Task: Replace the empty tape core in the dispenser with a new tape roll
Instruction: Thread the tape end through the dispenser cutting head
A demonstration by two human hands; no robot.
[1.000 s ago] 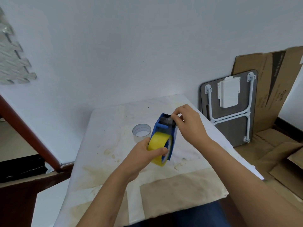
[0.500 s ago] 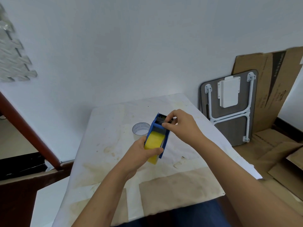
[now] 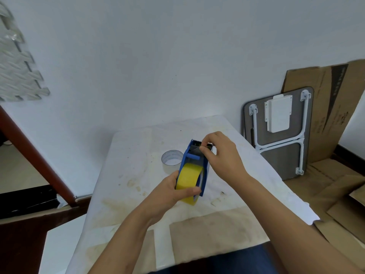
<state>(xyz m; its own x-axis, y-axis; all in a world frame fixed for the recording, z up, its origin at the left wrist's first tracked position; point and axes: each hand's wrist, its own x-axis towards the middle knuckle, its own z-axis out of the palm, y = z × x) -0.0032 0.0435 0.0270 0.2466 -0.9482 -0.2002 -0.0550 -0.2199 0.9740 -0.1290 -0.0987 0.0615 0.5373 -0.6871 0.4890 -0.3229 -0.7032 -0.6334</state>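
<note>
A blue tape dispenser (image 3: 205, 171) is held above the table with a yellow tape roll (image 3: 188, 179) seated in it. My left hand (image 3: 169, 191) grips the roll and the dispenser's near end, thumb across the roll. My right hand (image 3: 221, 155) pinches the clear tape end at the dispenser's toothed far end. The empty tape core (image 3: 172, 158), a white ring, stands on the table just left of the dispenser.
The white, stained table (image 3: 134, 184) meets the wall at its far edge. A folded small table (image 3: 280, 131) and flattened cardboard (image 3: 325, 107) lean on the wall at right. A brown wooden beam (image 3: 33, 155) slants at left.
The dispenser has tilted so more of the yellow roll's face shows. My right hand's fingers have shifted along the toothed end, still pinching the tape there.
</note>
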